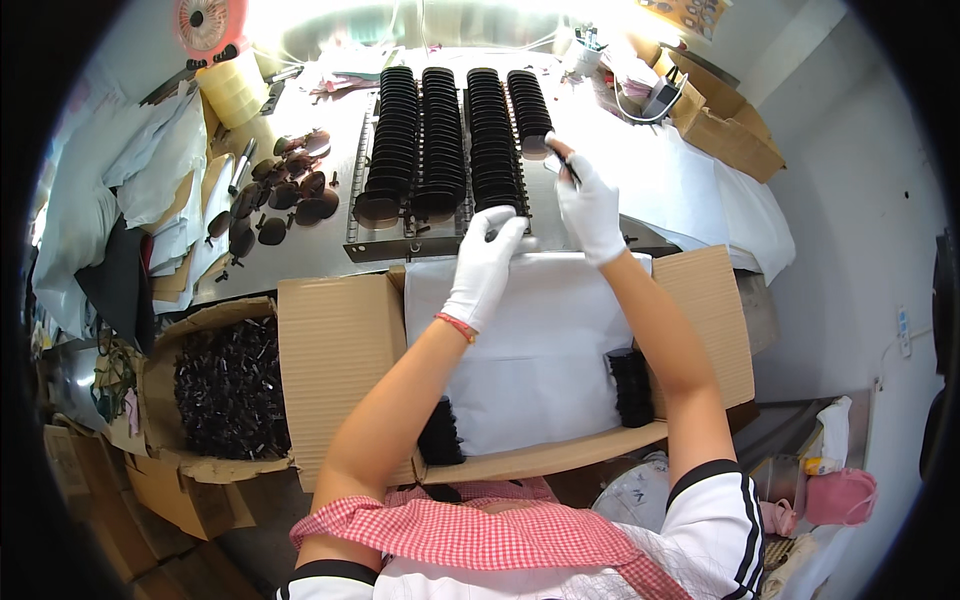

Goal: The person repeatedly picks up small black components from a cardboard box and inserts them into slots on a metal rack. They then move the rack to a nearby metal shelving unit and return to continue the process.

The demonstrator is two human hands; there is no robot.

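Note:
Both my hands wear white gloves over the metal rack (440, 243), which holds dark round lenses standing on edge in long rows. My left hand (483, 262) is closed at the front of the third row (492, 150); what its fingers hold, if anything, is blurred. My right hand (590, 208), fingertips bare, pinches a small black piece (568, 172) beside the front of the shorter fourth row (528, 105). Below my hands, an open cardboard box (340, 345) holds white paper (535, 350), with stacks of dark lenses (630, 388) showing at its sides.
Loose dark lenses (272, 231) and small black bits lie left of the rack. Further left are piled papers (165, 190). A carton of small black parts (230, 390) stands beside the box. White sheets (680, 185) and another carton (735, 125) are at right.

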